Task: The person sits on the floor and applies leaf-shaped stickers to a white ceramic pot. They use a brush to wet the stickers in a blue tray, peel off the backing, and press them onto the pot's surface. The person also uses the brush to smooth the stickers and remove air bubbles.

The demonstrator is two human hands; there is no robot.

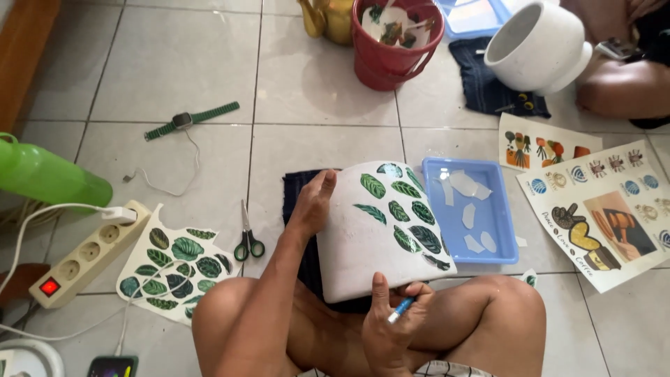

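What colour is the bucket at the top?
Red: the round plastic bucket on the tiled floor, best seen in the head view.
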